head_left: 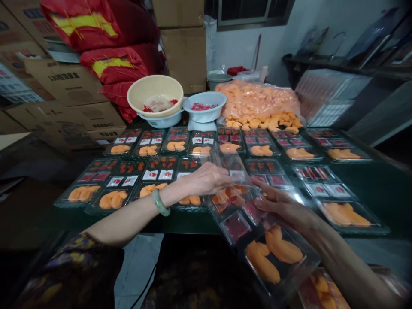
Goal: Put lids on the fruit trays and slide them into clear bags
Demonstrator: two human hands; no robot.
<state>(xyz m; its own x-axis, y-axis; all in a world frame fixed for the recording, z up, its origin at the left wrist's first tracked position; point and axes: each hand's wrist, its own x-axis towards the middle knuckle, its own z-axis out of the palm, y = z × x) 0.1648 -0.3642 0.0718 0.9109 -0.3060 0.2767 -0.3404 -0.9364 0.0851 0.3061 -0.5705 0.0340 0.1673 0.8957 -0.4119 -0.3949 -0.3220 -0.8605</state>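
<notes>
My right hand (283,206) grips the side of a compartmented plastic food tray (240,253), which is tilted and held above the table's near edge. Two orange curved pieces (281,249) lie in its large compartment, with dark red packets (236,227) and small orange-red pieces (225,199) farther up. At the tray's far end, my left hand (209,178) has its fingers closed at a clear plastic lid (234,165), which is blurred. A green bangle (160,202) circles my left wrist.
Two rows of filled trays (111,199) cover the dark green table (383,189). Behind them stand a cream basin (154,81), a pale blue basin (206,112) and a large bag of orange pieces (260,101). Stacked clear trays (328,94) sit at right; another filled tray (322,287) is low at right.
</notes>
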